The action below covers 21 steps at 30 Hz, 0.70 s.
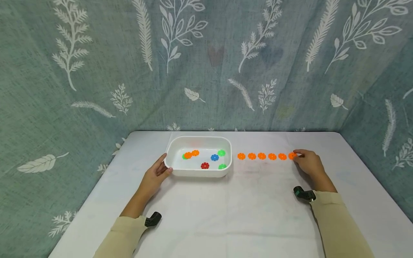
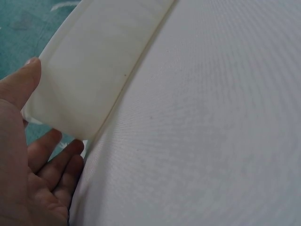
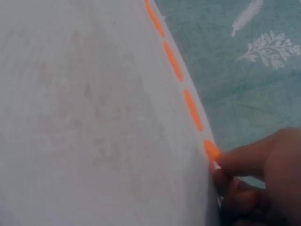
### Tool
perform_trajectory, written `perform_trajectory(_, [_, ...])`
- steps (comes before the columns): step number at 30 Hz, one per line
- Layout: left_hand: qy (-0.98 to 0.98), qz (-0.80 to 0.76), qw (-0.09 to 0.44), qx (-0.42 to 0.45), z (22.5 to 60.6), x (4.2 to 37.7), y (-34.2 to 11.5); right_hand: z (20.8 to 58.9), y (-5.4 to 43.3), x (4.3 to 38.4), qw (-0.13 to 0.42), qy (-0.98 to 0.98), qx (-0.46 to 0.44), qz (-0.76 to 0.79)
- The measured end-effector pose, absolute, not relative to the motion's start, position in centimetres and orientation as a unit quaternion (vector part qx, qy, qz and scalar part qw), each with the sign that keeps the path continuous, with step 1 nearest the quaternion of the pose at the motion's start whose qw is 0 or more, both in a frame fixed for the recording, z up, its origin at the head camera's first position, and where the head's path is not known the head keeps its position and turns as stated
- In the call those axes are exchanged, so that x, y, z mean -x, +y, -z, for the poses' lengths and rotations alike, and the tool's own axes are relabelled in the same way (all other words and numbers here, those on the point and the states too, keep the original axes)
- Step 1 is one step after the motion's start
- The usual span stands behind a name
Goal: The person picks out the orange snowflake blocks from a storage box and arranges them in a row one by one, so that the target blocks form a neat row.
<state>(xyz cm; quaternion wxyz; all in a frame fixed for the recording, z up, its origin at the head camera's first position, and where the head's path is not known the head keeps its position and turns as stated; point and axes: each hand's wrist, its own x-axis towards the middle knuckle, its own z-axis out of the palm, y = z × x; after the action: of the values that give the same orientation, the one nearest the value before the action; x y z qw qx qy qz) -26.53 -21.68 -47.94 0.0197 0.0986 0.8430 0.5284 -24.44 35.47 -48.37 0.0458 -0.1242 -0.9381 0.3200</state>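
Note:
A white plastic tub (image 1: 193,173) stands on the table, holding several notched discs in orange, green, blue and red. My left hand (image 1: 154,179) grips its left end, with the thumb at the near rim; in the left wrist view the fingers (image 2: 70,162) curl by the tub's end wall (image 2: 89,70). To the right of the tub runs a straight row of orange discs (image 1: 261,156). At the row's right end my right hand (image 1: 309,163) pinches an orange disc (image 1: 292,156) between thumb and fingertips, partly hiding it. The right wrist view shows this orange disc (image 3: 212,149) too.
A white cloth covers the table (image 1: 226,215). Behind it hangs a blue-green leaf-print curtain (image 1: 209,89), close to the table's far edge. Inside the tub are a red disc (image 1: 204,165), a blue disc (image 1: 214,157) and a green disc (image 1: 221,153), among others.

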Motion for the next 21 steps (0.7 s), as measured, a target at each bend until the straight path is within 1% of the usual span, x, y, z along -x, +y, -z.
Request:
perform_trajectory(4, [0.849, -0.519, 0.023, -0.091, 46.2, 25.5, -21.1, 48.2, 35.4, 24.5, 0.051, -0.942, 0.132, -0.305])
perform_trajectory(8, [0.853, -0.514, 0.024, -0.087, 45.9, 25.3, -21.1, 48.1, 35.1, 24.8, 0.036, -0.940, 0.144, -0.308])
perform_trajectory(11, [0.847, -0.523, 0.023, -0.089, 46.9, 26.0, -21.5, 48.0, 35.0, 24.9, 0.026, -0.944, 0.139, -0.298])
perform_trajectory(16, [0.843, -0.529, 0.015, -0.091, 48.8, 27.3, -22.0, 47.8, 34.9, 24.8, 0.033, -0.952, 0.134, -0.274])
perform_trajectory(21, [0.844, -0.527, 0.010, -0.097, 49.2, 27.5, -22.2, 47.9, 34.8, 24.6, 0.028, -0.951, 0.142, -0.274])
